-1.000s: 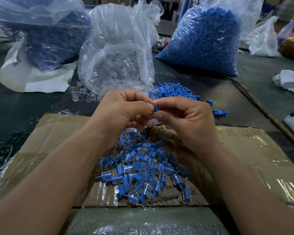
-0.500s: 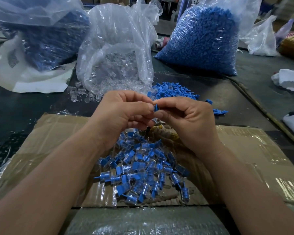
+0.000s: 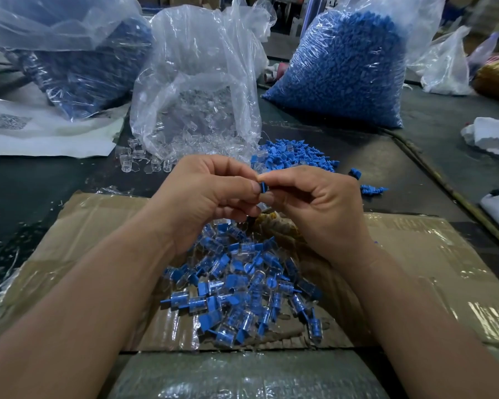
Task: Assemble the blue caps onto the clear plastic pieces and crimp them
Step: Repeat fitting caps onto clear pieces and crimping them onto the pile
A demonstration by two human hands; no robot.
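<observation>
A single blue cap (image 3: pixel 262 187) is held at the meeting point of the two hands, above the pile of assembled pieces (image 3: pixel 242 292). It is pinched by the left hand (image 3: pixel 211 194) with thumb and curled forefinger, and closed on from the opposite side by the fingertips of the right hand (image 3: pixel 317 208). Neither hand is nearer, as the cap sits squarely between them. Its long axis is judged to run left to right, along the line from thumb to thumb, so the seating push is expected along that line. Only a small blue edge is seen. The clear plastic piece it should enter is hidden by the fingers, and its presence cannot be confirmed.

The cap is of hard, matte, opaque blue plastic. The finished pieces below are short glossy transparent barrels with blue flanged inserts, heaped loosely on a taped cardboard sheet (image 3: pixel 401 254). Beyond the hands, loose blue caps (image 3: pixel 297 156) are spread on the dark table (image 3: pixel 26 182), beside a crinkled clear bag of clear pieces (image 3: pixel 196 110) and a full bag of blue caps (image 3: pixel 343 70).
</observation>
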